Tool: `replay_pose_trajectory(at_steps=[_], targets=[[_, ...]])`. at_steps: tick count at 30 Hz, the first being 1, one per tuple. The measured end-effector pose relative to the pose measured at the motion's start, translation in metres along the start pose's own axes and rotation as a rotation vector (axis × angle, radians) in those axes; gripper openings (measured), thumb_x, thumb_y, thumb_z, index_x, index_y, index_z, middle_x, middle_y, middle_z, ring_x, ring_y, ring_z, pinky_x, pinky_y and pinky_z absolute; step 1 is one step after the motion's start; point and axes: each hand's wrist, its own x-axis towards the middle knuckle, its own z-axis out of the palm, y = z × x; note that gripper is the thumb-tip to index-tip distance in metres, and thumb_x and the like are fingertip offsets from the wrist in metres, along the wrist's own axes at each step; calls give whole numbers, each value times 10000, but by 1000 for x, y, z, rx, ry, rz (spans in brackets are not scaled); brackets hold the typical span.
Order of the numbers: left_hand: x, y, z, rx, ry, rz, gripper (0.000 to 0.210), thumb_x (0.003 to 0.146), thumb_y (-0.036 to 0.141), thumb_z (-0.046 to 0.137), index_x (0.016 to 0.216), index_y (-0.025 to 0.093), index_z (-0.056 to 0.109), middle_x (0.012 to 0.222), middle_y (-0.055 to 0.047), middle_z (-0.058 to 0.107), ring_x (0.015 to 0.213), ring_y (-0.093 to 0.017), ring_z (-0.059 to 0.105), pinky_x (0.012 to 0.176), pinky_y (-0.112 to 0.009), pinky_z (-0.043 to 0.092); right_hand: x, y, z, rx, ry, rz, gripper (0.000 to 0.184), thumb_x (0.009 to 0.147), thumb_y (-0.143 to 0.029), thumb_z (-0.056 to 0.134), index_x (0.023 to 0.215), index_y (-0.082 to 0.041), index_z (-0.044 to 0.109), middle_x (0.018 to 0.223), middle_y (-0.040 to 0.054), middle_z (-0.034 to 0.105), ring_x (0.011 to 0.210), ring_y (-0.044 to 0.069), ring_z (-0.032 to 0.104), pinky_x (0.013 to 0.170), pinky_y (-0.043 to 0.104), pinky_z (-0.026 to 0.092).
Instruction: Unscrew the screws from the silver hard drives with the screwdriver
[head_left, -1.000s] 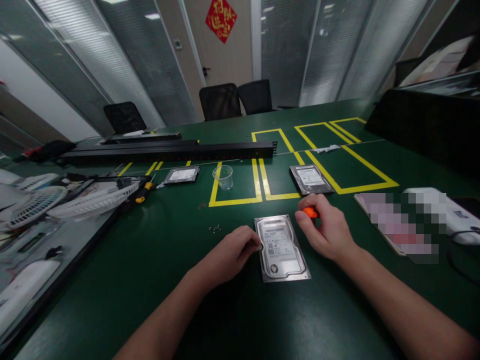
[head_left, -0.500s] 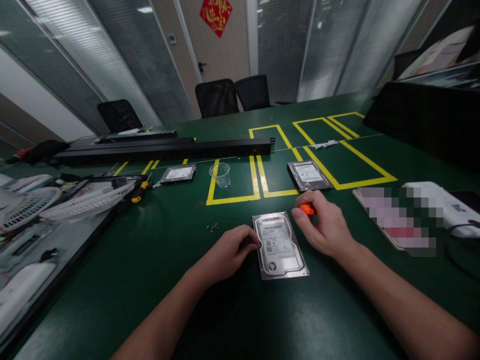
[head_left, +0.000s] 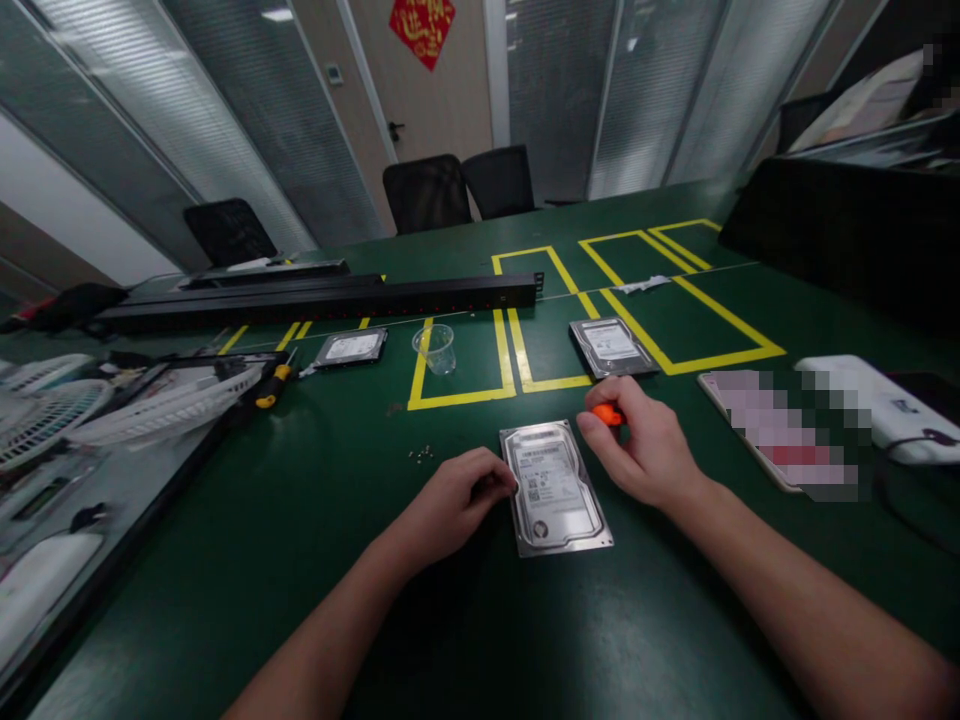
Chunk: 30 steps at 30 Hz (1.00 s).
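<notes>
Head view: The green worktop [head_left: 465,640] carries one hard drive [head_left: 559,500], lying flat, label side up, between the two hands in the part closest to the person. The left hand [head_left: 454,505] is at the drive's left edge; its thumb and forefinger are drawn together there, and whether they grip anything cannot be told. The right hand [head_left: 649,445] is beyond the drive's far right corner, its fingers closed around an orange object [head_left: 607,413]; the hand conceals the rest of that object.

Small metal parts [head_left: 422,455] lie loose to the left of the drive. Toward the far edge of the worktop, a second hard drive [head_left: 611,342] lies just beyond the right hand; a clear cup [head_left: 441,355] stands to its left, and a third hard drive [head_left: 352,347] lies left of the cup. Long black bars [head_left: 330,300] lie behind the cup. Toward the left edge of the worktop is a yellow-and-black tool [head_left: 274,386]. Toward the right edge is a white device [head_left: 859,395].
</notes>
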Motion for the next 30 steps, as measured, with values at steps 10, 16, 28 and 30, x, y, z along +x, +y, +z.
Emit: replay_pose_trajectory(at_steps=[10,16,28,30], targets=[[0,1,2,-7,18,-51,110,1024,146,614,1039,208,704,1031,-36,711,928,-190,663,823,-311,521,0,0,0,-3,1,1,131,1018,-348,585,970,-238,532,790,23,639,657,190,618,622,327,465],[1,2,1,0,6,-47,122,1029,140,603,1037,207,704,1044,-42,714,952,-197,666,852,-324,525,0,0,0,-7,2,-7,137,1024,-351,577,966,-236,529,782,20,628,650,186,612,615,324,461],[0,2,0,-15,-12,-77,98,1036,168,603,1077,195,689,1016,-35,705,896,-183,644,801,-306,506,-3,2,-3,62,61,-33,98,996,-311,615,975,-232,562,782,20,634,656,184,596,612,336,454],[-1,2,-3,-40,-29,-88,119,1033,158,610,1120,195,682,1032,-31,698,902,-177,641,802,-302,506,-4,2,-5,148,128,-25,87,1002,-313,618,997,-231,592,825,34,642,692,189,595,629,348,458]])
